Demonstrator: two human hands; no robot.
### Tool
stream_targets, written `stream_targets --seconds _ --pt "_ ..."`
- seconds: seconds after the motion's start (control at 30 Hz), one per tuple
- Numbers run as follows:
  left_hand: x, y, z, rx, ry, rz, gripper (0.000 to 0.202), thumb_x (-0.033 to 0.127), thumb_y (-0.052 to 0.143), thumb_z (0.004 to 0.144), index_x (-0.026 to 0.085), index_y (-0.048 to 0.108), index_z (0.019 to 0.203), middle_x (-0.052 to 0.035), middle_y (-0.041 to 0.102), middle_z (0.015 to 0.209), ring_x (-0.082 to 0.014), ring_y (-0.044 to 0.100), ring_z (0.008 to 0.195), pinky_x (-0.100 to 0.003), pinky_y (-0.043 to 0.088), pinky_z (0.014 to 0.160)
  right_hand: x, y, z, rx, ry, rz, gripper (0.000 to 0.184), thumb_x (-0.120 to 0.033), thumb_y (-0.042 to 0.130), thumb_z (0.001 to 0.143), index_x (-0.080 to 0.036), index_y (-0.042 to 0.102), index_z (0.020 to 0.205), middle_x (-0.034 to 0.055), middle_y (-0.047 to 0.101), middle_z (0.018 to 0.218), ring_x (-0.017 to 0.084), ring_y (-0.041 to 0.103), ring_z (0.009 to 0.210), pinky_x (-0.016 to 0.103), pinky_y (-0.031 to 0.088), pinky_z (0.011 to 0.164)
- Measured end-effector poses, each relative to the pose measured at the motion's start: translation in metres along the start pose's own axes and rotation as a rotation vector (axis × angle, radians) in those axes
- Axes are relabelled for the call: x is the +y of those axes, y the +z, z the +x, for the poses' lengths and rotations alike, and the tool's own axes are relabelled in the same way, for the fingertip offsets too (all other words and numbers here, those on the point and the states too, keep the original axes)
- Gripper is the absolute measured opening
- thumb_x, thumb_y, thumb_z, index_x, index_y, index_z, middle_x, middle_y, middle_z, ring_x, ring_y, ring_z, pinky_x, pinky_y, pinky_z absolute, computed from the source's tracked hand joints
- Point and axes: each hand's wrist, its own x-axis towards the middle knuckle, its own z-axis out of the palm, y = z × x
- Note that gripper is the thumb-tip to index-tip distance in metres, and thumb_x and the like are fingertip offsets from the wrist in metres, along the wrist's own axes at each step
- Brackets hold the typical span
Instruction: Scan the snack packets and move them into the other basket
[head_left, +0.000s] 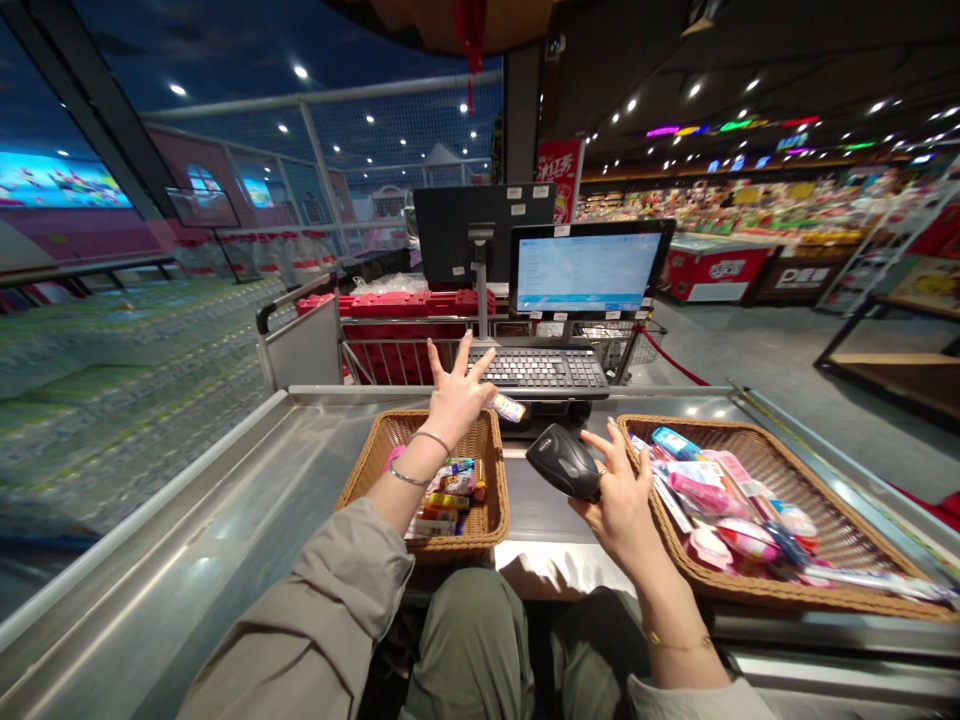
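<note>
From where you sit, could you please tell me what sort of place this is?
Most likely a supermarket checkout: the right hand holds a black handheld scanner, with a lit screen ahead and stocked displays behind.

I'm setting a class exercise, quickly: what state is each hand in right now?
Left hand: holding a small printed packet at its thumb side, other fingers spread.
Right hand: holding the black scanner.

The scanner (561, 462) is smooth plastic, the baskets (840, 500) wicker, the counter (300, 470) glossy metal
</note>
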Motion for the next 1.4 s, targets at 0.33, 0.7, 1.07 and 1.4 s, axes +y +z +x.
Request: stream_targets --seconds 0.33,0.7,1.07,1.4 --pt "0.000 0.001 -0.005 0.000 -0.029 -0.026 0.007 0.032 0.072 0.086 0.028 0.078 0.084 -0.0016 0.045 0.155 -0.0423 0.005 0.153 -0.079 -0.021 0.105 0.003 0.001 -0.002 0.012 0.006 -0.051 0.022 -0.017 0.060 0.081 -0.018 0.063 0.103 0.0192 0.045 0.152 0.040 0.012 0.154 0.076 0.017 0.112" --pt "0.000 0.002 -0.006 -0.004 -0.033 -0.010 0.008 0.031 0.070 0.088 0.028 0.078 0.086 -0.0026 0.045 0.156 -0.0423 0.005 0.152 -0.079 -0.022 0.104 0.001 0.003 -0.002 0.016 -0.017 -0.041 0.017 -0.016 0.058 0.081 -0.017 0.064 0.096 0.0194 0.052 0.147 0.038 0.019 0.153 0.076 0.018 0.111" --pt "-0.001 0.007 -0.010 0.006 -0.037 -0.009 0.008 0.028 0.069 0.088 0.028 0.077 0.086 -0.0018 0.045 0.156 -0.0428 0.006 0.152 -0.079 -0.021 0.104 -0.001 0.001 -0.002 -0.014 -0.007 -0.027 0.017 -0.015 0.057 0.082 -0.017 0.061 0.098 0.0187 0.054 0.143 0.037 0.023 0.152 0.072 0.017 0.115" --pt "-0.001 0.007 -0.012 -0.018 -0.062 -0.047 0.008 0.028 0.069 0.088 0.027 0.077 0.085 -0.0023 0.045 0.155 -0.0441 0.007 0.152 -0.081 -0.019 0.104 -0.001 0.000 -0.001 -0.007 0.006 -0.021 0.023 -0.014 0.058 0.080 -0.017 0.062 0.102 0.0181 0.054 0.142 0.037 0.023 0.152 0.070 0.017 0.115"
